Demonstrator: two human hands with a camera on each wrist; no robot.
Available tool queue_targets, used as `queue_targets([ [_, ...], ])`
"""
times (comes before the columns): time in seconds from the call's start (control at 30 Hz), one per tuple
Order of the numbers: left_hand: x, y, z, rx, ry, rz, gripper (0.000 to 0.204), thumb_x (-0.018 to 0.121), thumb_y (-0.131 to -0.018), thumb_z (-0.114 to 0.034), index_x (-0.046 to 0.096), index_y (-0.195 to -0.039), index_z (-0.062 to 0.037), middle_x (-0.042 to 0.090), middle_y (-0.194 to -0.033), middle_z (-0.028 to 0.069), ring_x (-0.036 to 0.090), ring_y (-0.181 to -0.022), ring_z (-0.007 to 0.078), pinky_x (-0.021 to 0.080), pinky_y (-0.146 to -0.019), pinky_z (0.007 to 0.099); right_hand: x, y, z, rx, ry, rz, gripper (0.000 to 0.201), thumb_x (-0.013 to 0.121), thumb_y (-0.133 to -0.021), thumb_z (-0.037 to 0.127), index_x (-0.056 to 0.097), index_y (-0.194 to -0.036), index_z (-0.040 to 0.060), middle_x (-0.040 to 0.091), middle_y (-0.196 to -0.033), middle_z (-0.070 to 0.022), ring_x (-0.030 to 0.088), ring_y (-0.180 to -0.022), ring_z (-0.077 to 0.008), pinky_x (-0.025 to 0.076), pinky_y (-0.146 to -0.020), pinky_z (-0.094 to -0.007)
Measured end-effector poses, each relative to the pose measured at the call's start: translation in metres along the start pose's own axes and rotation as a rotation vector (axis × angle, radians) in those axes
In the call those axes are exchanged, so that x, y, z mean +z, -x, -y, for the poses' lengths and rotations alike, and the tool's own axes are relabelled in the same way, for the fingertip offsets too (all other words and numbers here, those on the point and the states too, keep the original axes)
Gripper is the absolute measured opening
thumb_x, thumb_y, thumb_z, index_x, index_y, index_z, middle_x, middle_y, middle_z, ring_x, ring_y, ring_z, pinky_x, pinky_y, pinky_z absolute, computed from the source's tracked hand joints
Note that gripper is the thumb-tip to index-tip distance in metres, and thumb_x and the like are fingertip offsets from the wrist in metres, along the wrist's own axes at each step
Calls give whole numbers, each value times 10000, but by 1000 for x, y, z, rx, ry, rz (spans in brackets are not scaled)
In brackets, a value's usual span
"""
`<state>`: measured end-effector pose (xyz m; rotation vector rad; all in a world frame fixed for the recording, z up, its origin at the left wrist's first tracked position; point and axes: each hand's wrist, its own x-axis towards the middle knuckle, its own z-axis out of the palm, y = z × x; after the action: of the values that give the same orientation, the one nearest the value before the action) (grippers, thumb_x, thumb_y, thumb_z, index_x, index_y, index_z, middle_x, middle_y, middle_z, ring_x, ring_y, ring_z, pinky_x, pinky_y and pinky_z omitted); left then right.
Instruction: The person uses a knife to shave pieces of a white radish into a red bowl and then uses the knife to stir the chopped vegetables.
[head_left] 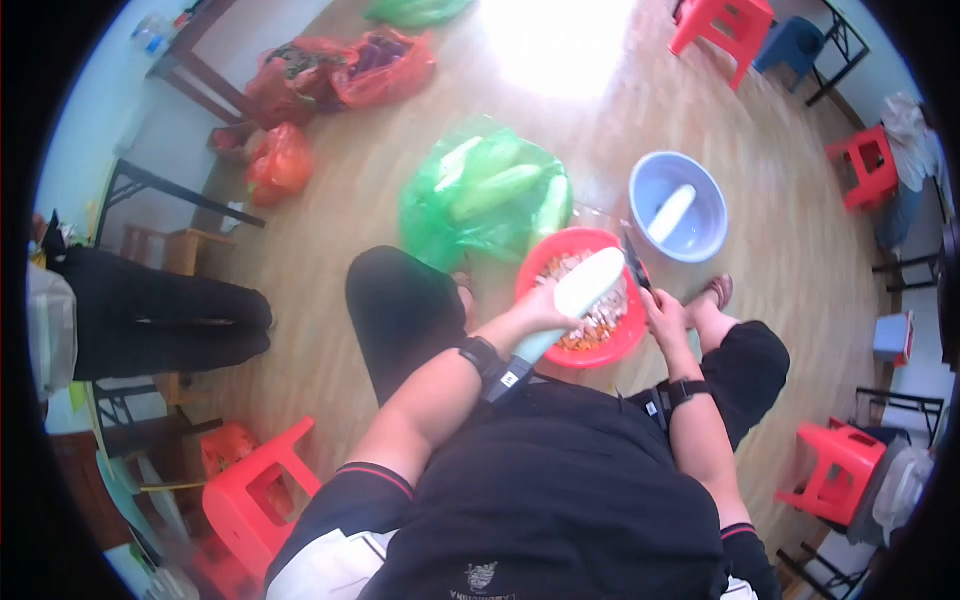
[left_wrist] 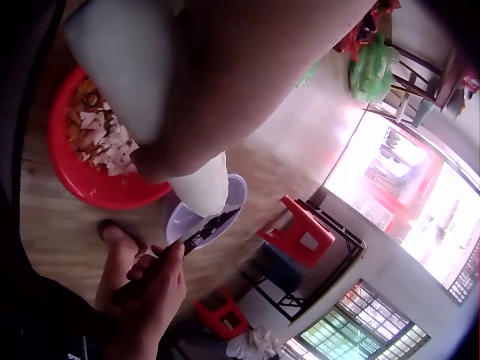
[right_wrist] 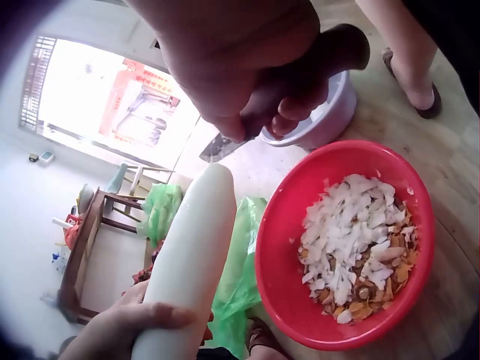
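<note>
A long pale gourd-like vegetable (head_left: 590,283), white at its far end, lies slanted over a red basin (head_left: 637,335); the left hand (head_left: 538,308) grips its lower part. In the right wrist view the left hand (right_wrist: 124,324) wraps round the vegetable (right_wrist: 191,251). The right hand (head_left: 664,318) holds a dark-handled knife (head_left: 633,262), its blade beside the vegetable's far tip. In the left wrist view the right hand (left_wrist: 159,294) has its fingers round the handle. White chips and orange-brown pieces (right_wrist: 352,232) lie in the basin.
A lavender basin (head_left: 716,222) with a white peeled vegetable (head_left: 672,213) stands ahead right. A green bag (head_left: 425,215) of pale green vegetables lies ahead left. Red bags, red stools (head_left: 838,470) and another person's dark-trousered legs (head_left: 170,315) are around the sides.
</note>
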<state>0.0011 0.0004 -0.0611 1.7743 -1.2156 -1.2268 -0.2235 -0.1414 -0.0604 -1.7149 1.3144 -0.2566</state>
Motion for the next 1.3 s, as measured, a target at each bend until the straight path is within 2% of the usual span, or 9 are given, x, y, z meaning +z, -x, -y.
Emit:
queue_targets([
  [0.07,20,-22,49,89,292,7,695,839,-597,-218,554,-1191,5,635,-1069,114,614,-958,193,510,-813,340,14,-4,-9,-168,-172,70,255,604,-902,248,620,-838,1,565,-646,-34,492,-614,-72,417,-557,-263],
  [0.13,0,-4,4,-138,442,182,577,793,-641,-133,565,-1152,11,641,-1016,92,626,-881,163,531,-729,324,17,16,16,-260,-149,99,268,610,-901,273,658,-943,13,604,-680,-47,534,-629,-106,439,-588,-294],
  [0.37,-7,11,-35,-292,465,252,451,680,-747,-193,538,-1143,-30,615,-893,66,609,-736,141,492,-620,268,23,36,46,-436,79,238,329,606,-866,354,601,-744,49,606,-654,-131,600,-608,-294,458,-583,-382],
  [0.5,-6,12,-46,-325,472,277,476,667,-762,-216,519,-1171,-23,608,-916,69,603,-750,138,492,-632,262,23,30,43,-526,117,103,340,582,-870,394,631,-778,70,628,-680,-126,630,-652,-291,479,-609,-402],
  [0.67,-4,15,-52,-303,422,281,606,674,-723,-256,480,-1236,1,583,-1031,105,592,-853,157,489,-683,274,2,6,17,-260,38,-41,363,568,-864,442,680,-877,97,669,-791,-123,654,-780,-283,503,-693,-416],
  [0.77,-5,19,-61,-323,405,275,641,672,-711,-263,466,-1254,8,576,-1054,114,587,-876,168,485,-704,275,-15,2,13,-41,281,-162,403,552,-858,486,684,-927,112,687,-853,-122,662,-829,-289,513,-723,-419],
  [1.1,-5,13,-54,-300,508,272,543,669,-749,-186,462,-1212,7,578,-963,95,607,-781,164,513,-660,286,-13,7,30,-82,296,-10,421,543,-861,496,676,-964,110,688,-844,-115,660,-814,-300,511,-720,-426],
  [1.17,-6,14,-53,-354,517,314,686,681,-680,-251,442,-1259,29,569,-1018,127,594,-837,183,513,-699,290,-14,1,17,-128,184,-163,421,543,-861,490,674,-976,108,686,-845,-124,659,-816,-305,510,-719,-430],
  [1.3,-5,14,-52,-305,524,340,685,678,-684,-245,432,-1259,31,565,-1007,136,605,-814,191,534,-684,300,-18,2,12,-52,318,-166,424,543,-864,489,674,-990,106,685,-843,-130,659,-816,-308,510,-722,-430],
])
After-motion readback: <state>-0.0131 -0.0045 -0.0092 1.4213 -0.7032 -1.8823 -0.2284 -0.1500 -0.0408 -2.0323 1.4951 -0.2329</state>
